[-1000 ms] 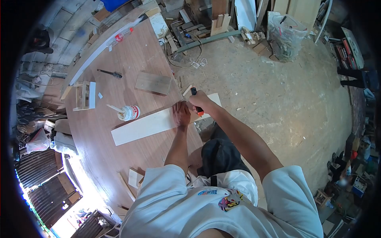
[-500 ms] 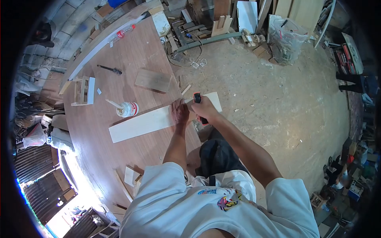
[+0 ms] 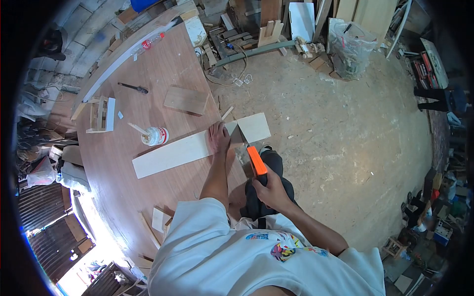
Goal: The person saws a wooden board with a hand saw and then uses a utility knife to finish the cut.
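A long pale wooden board (image 3: 170,157) lies across the brown table, its right end extending past the edge over the floor. My left hand (image 3: 218,137) presses down on it close to the table edge, fingers together and reaching to the board's far side. In my right hand (image 3: 271,190) is a hand saw (image 3: 257,161) with an orange and black handle, gripped on the near side of the board. Its thin blade slants from the handle up to the board, crossing the overhanging part just right of my left hand.
On the table (image 3: 148,108) stand a white jar (image 3: 157,136) with a stick in it and a small wooden frame (image 3: 100,114). A flat wood block (image 3: 186,100), a dark tool (image 3: 133,88) and a plastic bottle (image 3: 152,41) lie farther back. A scrap-filled bag (image 3: 353,52) stands on the floor.
My right hand has drawn the saw back toward my body, away from the board, exposing its orange handle and blade. My left hand stays on the board; the view has shifted slightly.
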Demonstrator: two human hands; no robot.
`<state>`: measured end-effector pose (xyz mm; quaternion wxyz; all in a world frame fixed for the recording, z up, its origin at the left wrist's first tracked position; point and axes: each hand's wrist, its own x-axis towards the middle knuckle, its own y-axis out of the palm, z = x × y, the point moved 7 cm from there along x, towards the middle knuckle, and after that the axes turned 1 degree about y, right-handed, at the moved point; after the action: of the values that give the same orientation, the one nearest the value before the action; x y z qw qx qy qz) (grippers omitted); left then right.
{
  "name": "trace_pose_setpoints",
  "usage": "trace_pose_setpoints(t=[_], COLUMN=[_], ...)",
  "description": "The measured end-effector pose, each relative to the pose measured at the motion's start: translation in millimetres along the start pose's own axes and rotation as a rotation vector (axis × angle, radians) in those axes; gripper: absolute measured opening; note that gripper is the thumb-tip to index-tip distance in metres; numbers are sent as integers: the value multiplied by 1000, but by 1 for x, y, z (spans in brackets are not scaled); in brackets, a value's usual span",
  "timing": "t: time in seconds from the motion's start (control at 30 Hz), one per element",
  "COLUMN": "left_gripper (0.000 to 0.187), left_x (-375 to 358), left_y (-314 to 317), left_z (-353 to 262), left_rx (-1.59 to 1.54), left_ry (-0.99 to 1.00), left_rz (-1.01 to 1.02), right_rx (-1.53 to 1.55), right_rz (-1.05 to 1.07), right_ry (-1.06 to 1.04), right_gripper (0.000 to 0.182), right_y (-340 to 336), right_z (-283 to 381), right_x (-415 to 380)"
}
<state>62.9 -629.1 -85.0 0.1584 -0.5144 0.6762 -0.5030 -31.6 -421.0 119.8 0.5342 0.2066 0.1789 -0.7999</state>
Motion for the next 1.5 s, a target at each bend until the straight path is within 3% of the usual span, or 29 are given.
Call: trace_pose_setpoints(t=[0.03, 0.1, 0.23, 0.3, 0.37, 0.43, 0.57, 0.6, 0.63, 0.7, 0.8, 0.9, 1.17, 1.23, 1.33, 1.37, 1.43, 1.5], left_gripper=[21, 21, 21, 20, 25, 30, 58, 70, 70, 90, 104, 110, 106, 105, 103, 102, 101, 99], left_x=[0, 0, -1, 0, 2, -1, 1, -2, -2, -10, -12, -7, 3, 6, 4, 4, 4, 3], left_y=[0, 1, 1, -1, 0, -1, -7, -6, -12, -16, -16, -5, -5, -5, -8, -9, -9, -9], left_z=[0, 0, -1, -1, 0, 1, -4, -5, -2, -12, -17, -11, -8, -10, -13, -13, -11, -11], left_rx=[3, 7, 2, -19, -51, -80, -97, -137, -138, 23, 109, 179, 139, 131, 106, 111, 120, 102], left_ry=[-1, -7, 1, -40, -58, -81, 70, 122, 124, 360, 454, 414, 408, 408, 420, 411, 404, 414], left_rz=[0, -6, -27, -15, 41, 103, 216, 296, 295, 431, 481, 437, 367, 364, 347, 348, 355, 332], right_rx=[1, -45, -5, 75, 80, 8, -25, -6, 12, 12, 19, 17, -34, -72, -98, -97, -29, -78], right_rz=[2, -82, -3, 1, -3, -50, -55, -68, -81, -75, -61, -35, 23, 8, 87, 88, -1, -16], right_ry=[1, -324, -293, -207, -176, -257, -329, -283, -236, -225, -220, -199, -93, -238, -74, -77, -141, -251], right_gripper=[21, 27, 34, 17, 15, 39, 34, 25, 16, 16, 16, 15, 14, 46, 45, 45, 19, 20], right_y=[2, 1, 11, 14, 12, 8, 7, 7, 5, 3, 1, -1, -9, -12, -18, -17, -16, -6], right_z=[-11, -20, -57, -76, -84, -85, -71, -61, -53, -42, -26, -11, 29, 56, 56, 52, 32, -7], right_x=[-4, -12, -33, -41, -42, -41, -31, -30, -28, -25, -13, 0, -11, -38, -65, -60, -41, 4])
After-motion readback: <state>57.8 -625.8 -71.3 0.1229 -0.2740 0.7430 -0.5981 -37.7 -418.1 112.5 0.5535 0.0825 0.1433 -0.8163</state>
